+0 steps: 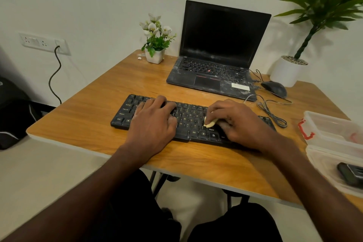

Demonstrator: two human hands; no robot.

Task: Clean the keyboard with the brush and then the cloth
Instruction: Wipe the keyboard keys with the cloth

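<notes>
A black keyboard point(188, 119) lies across the middle of the wooden table point(102, 104). My left hand point(155, 122) rests flat on its left half, fingers spread over the keys. My right hand point(235, 122) is on the right half, fingers curled round a small pale yellow cloth point(210, 123) that it presses on the keys near the right Shift key. Only a corner of the cloth shows under the fingers. No brush is in view.
A dusty open laptop point(218, 61) stands behind the keyboard, with a black mouse point(274, 88) and loose cable point(273, 112) to its right. A small flower pot point(155, 56) sits at the back. Clear plastic boxes point(334, 143) lie at the right edge; a potted plant point(290, 70) stands behind.
</notes>
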